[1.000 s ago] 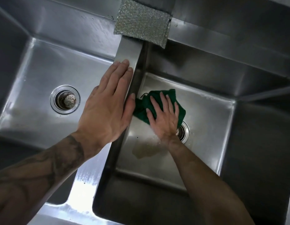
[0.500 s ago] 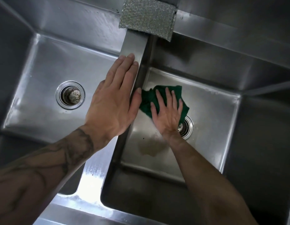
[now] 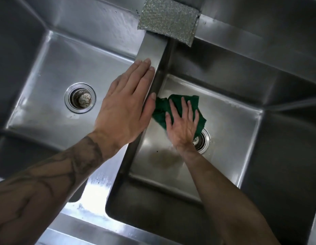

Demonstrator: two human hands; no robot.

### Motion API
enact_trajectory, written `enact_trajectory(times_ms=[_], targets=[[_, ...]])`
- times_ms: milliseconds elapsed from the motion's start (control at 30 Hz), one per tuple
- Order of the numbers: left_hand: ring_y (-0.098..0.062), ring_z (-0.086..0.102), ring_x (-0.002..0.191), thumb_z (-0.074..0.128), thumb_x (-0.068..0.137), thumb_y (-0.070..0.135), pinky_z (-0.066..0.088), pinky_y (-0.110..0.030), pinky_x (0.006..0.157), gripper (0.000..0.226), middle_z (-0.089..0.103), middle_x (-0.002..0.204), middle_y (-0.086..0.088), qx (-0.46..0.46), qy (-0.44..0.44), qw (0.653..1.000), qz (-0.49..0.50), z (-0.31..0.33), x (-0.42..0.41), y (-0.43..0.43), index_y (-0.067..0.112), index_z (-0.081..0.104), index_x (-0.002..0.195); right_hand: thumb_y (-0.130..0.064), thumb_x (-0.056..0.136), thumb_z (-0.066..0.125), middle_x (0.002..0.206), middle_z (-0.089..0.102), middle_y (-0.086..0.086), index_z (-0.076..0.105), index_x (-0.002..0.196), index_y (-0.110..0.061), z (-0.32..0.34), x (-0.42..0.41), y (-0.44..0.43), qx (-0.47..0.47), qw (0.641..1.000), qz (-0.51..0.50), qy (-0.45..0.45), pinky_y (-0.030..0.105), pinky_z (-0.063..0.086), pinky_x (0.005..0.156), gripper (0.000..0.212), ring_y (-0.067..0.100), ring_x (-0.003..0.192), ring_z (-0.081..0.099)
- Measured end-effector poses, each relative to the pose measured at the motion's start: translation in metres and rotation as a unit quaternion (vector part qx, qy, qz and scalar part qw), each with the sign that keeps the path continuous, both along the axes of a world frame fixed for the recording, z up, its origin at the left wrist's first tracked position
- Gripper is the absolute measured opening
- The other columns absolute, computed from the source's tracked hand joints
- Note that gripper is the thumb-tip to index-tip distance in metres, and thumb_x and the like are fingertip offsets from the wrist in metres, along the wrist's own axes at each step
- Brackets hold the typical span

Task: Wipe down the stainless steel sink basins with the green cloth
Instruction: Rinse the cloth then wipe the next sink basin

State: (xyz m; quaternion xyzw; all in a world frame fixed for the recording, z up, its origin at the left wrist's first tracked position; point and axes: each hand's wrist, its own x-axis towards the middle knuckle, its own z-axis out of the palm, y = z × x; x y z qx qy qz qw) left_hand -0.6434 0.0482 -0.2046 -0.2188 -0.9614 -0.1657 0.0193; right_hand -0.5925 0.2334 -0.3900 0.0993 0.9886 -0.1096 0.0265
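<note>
The right hand (image 3: 183, 124) lies flat with fingers spread and straight, pressing the green cloth (image 3: 160, 108) onto the floor of the right basin (image 3: 233, 124). It pins the cloth rather than clutching it. The cloth is bunched under the palm, just beside the drain (image 3: 204, 141) and close to the basin's left wall.

The left hand (image 3: 125, 106) is also flat and holds nothing. It rests on the divider (image 3: 151, 50) between the two basins, likely as a brace.

To do this step well, it would help to spread the cloth wider so more of it meets the steel, then press evenly through the whole palm. Overlapping strokes should reach the corners and the seams where floor meets wall. A dull brownish patch (image 3: 164, 159) on the floor nearer the person looks like it needs firmer rubbing. Grit is best swept toward the drain — not up the walls.

The left basin (image 3: 47, 82), with its own strainer (image 3: 80, 98), seems yet to be wiped. A silvery scouring pad (image 3: 168, 20) sits at the far end of the divider.
</note>
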Motion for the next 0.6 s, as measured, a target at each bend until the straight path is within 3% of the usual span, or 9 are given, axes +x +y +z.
enact_trajectory(times_ms=[67, 233, 333, 500, 600], targets=[[-0.028, 0.028, 0.161, 0.038, 0.113, 0.035, 0.032, -0.053, 0.127, 0.057, 0.033, 0.172, -0.012, -0.009, -0.008, 1.0, 0.003, 0.0, 0.006, -0.002, 0.005, 0.038, 0.162, -0.056, 0.107, 0.035, 0.17, 0.029, 0.007, 0.039, 0.159, -0.038, 0.002, 0.009, -0.018, -0.008, 1.0, -0.005, -0.004, 0.055, 0.013, 0.128, 0.056, 0.029, 0.159, 0.022], [-0.026, 0.018, 0.165, 0.036, 0.112, 0.038, 0.027, -0.055, 0.129, 0.062, 0.024, 0.176, -0.008, -0.023, -0.049, 0.998, 0.026, 0.006, 0.057, -0.019, 0.011, 0.029, 0.167, -0.056, 0.106, 0.044, 0.167, 0.037, 0.008, 0.047, 0.156, -0.036, 0.003, 0.08, -0.025, -0.027, 0.988, 0.152, 0.02, 0.053, 0.021, 0.127, 0.054, 0.03, 0.155, 0.034], [-0.025, 0.015, 0.165, 0.031, 0.114, 0.037, 0.028, -0.055, 0.129, 0.06, 0.019, 0.178, -0.006, -0.033, -0.068, 0.996, 0.036, 0.008, 0.092, -0.033, 0.013, 0.025, 0.169, -0.055, 0.104, 0.049, 0.162, 0.044, 0.01, 0.058, 0.148, -0.03, 0.002, 0.064, 0.001, -0.011, 0.978, 0.206, 0.029, 0.053, 0.027, 0.125, 0.051, 0.032, 0.15, 0.042], [-0.022, 0.025, 0.163, 0.022, 0.115, 0.038, 0.033, -0.052, 0.127, 0.058, 0.017, 0.178, 0.0, -0.022, -0.08, 0.995, 0.061, 0.008, 0.102, -0.039, 0.018, 0.024, 0.169, -0.054, 0.106, 0.043, 0.164, 0.041, 0.012, 0.056, 0.148, -0.027, 0.002, 0.039, -0.012, -0.001, 0.997, 0.076, 0.018, 0.053, 0.02, 0.127, 0.052, 0.032, 0.153, 0.036], [-0.022, 0.025, 0.163, 0.023, 0.115, 0.039, 0.032, -0.05, 0.127, 0.058, 0.017, 0.178, 0.0, -0.014, -0.088, 0.994, 0.058, 0.008, 0.101, -0.038, 0.017, 0.024, 0.169, -0.054, 0.107, 0.042, 0.166, 0.037, 0.011, 0.046, 0.157, -0.032, 0.003, 0.064, -0.033, -0.015, 0.996, 0.088, 0.029, 0.054, 0.018, 0.127, 0.055, 0.032, 0.156, 0.031]])
